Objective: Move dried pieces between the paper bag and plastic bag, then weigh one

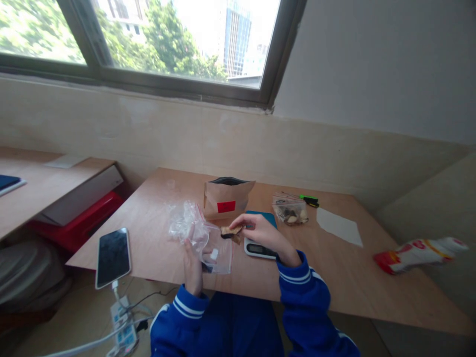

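Note:
My right hand (256, 229) pinches a brown, dark-edged dried slice (231, 231), perhaps dried mushroom; its exact kind I cannot make out. The slice hangs just above the right part of a clear zip bag (219, 250). Close to that bag's left side, my left hand (192, 265) is closed on its plastic. More crumpled clear bags (188, 218) lie beyond my left fingers. Partly under my right hand is a small kitchen scale (256, 249) with a blue top and a grey display. Behind both hands stands a brown paper pouch (227, 198) with a red label, its top gaping.
To the right lie a filled zip bag (292, 212), a green and black tool (309, 200), a white paper sheet (339, 226) and a red and white bottle (418, 254) on its side. A tablet (113, 258) overhangs the table's left front edge, its cable running down to a power strip (124, 325).

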{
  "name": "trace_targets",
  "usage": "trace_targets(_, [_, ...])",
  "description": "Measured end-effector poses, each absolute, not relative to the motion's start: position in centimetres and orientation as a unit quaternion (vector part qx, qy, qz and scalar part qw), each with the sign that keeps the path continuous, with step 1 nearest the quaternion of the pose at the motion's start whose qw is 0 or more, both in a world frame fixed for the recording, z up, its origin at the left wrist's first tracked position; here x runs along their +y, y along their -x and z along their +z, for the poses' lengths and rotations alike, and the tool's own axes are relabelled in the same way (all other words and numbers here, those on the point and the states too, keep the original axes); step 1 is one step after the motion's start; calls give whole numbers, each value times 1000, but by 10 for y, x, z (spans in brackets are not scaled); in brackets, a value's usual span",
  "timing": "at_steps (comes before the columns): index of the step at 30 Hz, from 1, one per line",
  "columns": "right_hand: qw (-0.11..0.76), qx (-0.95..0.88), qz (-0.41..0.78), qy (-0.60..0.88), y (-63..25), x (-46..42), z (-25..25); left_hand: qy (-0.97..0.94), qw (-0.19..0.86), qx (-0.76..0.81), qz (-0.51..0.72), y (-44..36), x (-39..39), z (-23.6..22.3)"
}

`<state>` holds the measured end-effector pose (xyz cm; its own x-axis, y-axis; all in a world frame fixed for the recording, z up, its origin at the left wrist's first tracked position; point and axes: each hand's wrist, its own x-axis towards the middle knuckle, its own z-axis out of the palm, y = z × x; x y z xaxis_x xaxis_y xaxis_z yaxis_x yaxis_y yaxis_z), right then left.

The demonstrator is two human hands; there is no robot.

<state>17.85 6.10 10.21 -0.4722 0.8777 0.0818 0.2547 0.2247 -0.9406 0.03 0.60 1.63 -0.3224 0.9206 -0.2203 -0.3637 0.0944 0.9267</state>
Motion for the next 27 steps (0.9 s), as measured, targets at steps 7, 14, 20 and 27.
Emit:
trace_targets(7, [510, -667, 346, 419, -191, 133, 151, -276, 536, 521, 605, -3, 2, 11])
trace_targets(14, [368, -806, 155, 437, -178, 169, 145, -271, 519, 551, 595, 1, 2, 12])
trace_targets(20, [336, -825, 43, 452, -179, 166, 132, -266, 521, 551, 595, -1, 2, 13])
trace_targets(27, [337, -816, 35, 469, -178, 169, 134, -288, 519, 537, 599, -3, 2, 12])
